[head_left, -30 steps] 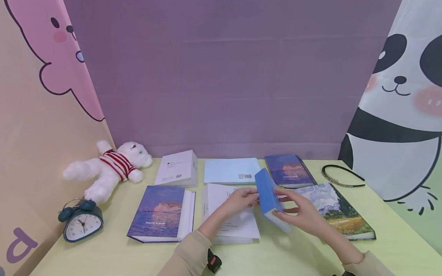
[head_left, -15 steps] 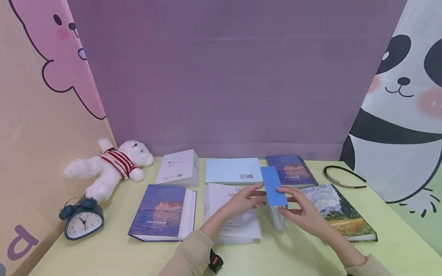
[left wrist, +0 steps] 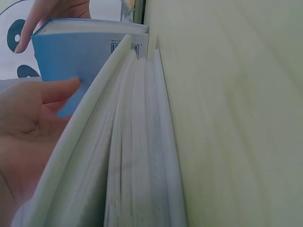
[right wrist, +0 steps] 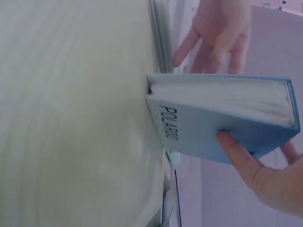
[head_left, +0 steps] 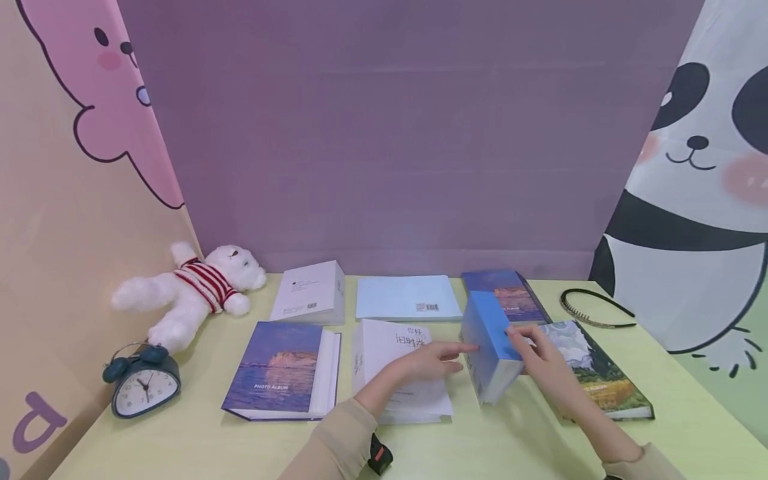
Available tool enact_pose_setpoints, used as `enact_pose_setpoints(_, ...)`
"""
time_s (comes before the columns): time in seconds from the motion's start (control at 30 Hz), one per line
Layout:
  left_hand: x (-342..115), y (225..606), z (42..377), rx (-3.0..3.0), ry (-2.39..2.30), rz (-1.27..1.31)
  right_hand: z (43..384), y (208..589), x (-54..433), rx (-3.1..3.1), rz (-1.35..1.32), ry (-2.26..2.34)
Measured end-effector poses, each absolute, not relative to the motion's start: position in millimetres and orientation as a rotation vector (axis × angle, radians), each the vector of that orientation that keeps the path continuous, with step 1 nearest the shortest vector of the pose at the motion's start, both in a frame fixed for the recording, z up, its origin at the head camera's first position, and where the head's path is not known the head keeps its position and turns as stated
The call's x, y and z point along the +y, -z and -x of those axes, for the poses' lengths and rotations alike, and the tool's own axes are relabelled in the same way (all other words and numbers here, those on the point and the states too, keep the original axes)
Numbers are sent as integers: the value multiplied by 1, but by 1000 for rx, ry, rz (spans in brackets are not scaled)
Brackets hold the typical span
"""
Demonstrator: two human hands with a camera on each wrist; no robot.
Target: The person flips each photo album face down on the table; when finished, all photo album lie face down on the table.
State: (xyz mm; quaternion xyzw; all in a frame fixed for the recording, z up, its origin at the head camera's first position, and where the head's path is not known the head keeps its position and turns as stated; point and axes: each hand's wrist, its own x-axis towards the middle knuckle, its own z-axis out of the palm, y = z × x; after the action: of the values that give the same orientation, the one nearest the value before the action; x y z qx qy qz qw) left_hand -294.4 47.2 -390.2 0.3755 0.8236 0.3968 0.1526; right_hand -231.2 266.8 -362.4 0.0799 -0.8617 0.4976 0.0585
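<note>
A thick blue photo album [head_left: 489, 343] stands on its page edges, spine up, right of the table's middle. My right hand [head_left: 545, 367] holds it near the spine; in the right wrist view the thumb [right wrist: 241, 161] presses the cover lettered "POLARO…", the last letters unclear. My left hand [head_left: 423, 365] reaches to the album's other cover with fingers extended, the index fingertip at the barcode side [left wrist: 94, 52]. Below that hand lies a white album [head_left: 414, 408] with Chinese lettering, its pages [left wrist: 135, 156] fanned in the left wrist view.
A sunset-picture album [head_left: 276, 367] lies to the left, a landscape-painting album [head_left: 618, 383] to the right. Behind lie a white book [head_left: 306, 290], a light blue album [head_left: 402, 297] and another sunset album [head_left: 510, 293]. Alarm clock [head_left: 146, 387], plush bear [head_left: 207, 287] and headband [head_left: 594, 310] sit at the sides.
The blue album has turned and shifted a little to the right, now showing its left cover. My right hand has moved right with it; the left hand's fingers have straightened toward the cover.
</note>
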Motion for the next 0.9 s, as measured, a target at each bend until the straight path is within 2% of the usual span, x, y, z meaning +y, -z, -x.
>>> enact_pose_setpoints(0.2,47,394,290,2272,-1042,-1000,237,370,284,-2736,-76,-1353)
enact_pose_setpoints(0.67,52,392,282,2487,-840,-933,237,379,308,-2942,-69,-1164)
enact_pose_setpoints(0.9,51,393,282,2486,-813,-937,236,384,311,-2954,-150,-1092)
